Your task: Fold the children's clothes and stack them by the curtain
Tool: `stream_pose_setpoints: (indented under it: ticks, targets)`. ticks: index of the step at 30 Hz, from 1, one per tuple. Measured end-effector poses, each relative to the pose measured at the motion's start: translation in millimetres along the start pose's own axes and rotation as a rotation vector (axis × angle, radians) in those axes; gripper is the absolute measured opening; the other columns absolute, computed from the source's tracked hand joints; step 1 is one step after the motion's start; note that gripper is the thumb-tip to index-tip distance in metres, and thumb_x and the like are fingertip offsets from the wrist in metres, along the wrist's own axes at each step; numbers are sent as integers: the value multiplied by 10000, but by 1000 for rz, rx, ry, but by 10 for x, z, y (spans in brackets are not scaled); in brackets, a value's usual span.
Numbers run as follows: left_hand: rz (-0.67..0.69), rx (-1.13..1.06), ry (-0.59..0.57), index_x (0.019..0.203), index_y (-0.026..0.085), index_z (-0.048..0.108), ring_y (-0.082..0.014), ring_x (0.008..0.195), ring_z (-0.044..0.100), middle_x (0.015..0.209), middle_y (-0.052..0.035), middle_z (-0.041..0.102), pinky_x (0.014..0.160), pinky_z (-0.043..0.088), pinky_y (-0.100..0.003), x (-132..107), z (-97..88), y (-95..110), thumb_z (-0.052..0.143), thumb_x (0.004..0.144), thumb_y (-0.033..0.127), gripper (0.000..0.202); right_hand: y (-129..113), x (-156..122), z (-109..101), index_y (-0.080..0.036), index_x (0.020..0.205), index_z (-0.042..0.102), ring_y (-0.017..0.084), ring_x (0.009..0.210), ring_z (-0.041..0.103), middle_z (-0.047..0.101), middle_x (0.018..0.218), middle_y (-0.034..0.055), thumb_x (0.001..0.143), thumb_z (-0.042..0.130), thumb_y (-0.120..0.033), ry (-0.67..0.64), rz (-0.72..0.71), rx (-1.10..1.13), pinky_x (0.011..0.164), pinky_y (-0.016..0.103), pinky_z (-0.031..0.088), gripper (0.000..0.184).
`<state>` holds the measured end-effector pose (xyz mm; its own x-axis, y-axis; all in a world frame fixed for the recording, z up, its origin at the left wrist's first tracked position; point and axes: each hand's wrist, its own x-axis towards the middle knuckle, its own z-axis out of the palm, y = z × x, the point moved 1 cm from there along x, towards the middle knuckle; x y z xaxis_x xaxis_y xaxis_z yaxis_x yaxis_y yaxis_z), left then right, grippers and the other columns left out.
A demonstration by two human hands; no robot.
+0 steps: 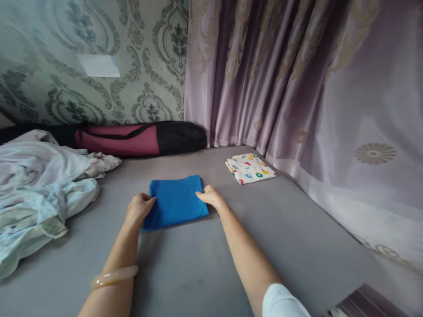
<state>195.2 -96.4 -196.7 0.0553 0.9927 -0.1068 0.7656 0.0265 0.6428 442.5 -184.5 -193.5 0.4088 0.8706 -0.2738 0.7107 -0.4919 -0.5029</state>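
Note:
A blue cloth (178, 200), folded into a flat rectangle, lies just in front of me. At its left edge my left hand (139, 206) pinches the fabric, thumb on top and the other fingers tucked beneath. Gripping the opposite edge is my right hand (211, 196), its thumb also over the cloth. Further back to the right rests a folded white cloth (250, 168) with colourful printed shapes, apart from both hands.
Rumpled pale clothes (42, 176) are heaped at the left on a grey sheet (198, 273). Along the wall lies a long maroon and black bag (125, 138). Purple curtains (238, 79) hang down the right side. A dark striped object (365, 304) sits at the lower right.

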Motion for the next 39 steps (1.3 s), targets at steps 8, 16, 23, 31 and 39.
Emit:
stream_pose_setpoints:
  ticks: [8, 16, 23, 31, 39]
  targets:
    - [-81, -199, 6, 829, 149, 636, -202, 570, 582, 589, -20, 588, 494, 407, -267, 61, 54, -18, 643, 662, 475, 366, -24, -24, 17, -197, 770, 627, 209, 830, 656, 704, 849, 81, 751, 604, -388, 12, -94, 68, 652, 242, 436, 193]
    - [-272, -464, -105, 964, 124, 656, -176, 497, 579, 551, -12, 593, 456, 461, -259, 1, 32, 24, 646, 727, 392, 358, 23, 36, 116, -175, 741, 629, 171, 578, 611, 651, 642, 58, 789, 581, -388, 39, -24, 164, 532, 238, 421, 223]
    - [-222, -603, -167, 841, 148, 598, -102, 346, 451, 415, 64, 447, 362, 384, -198, -100, 0, 175, 662, 695, 299, 219, -11, -35, 35, -164, 725, 644, 112, 613, 563, 615, 624, -17, 793, 614, -283, 116, -99, 232, 539, 178, 360, 140]
    - [-31, -814, -357, 798, 164, 506, -110, 401, 534, 452, 41, 522, 417, 455, -199, -393, 4, 661, 628, 699, 224, 169, -111, -308, -259, -177, 760, 635, 113, 644, 514, 590, 660, -16, 844, 532, -257, 228, -165, 197, 584, 193, 322, 155]
    - [157, -832, -500, 797, 152, 536, -129, 519, 592, 601, 14, 580, 470, 496, -233, -810, 162, 1042, 667, 649, 313, 255, -153, -742, -550, -216, 1014, 646, 149, 852, 604, 692, 903, 18, 897, 471, -243, 296, -438, 115, 762, 206, 395, 212]
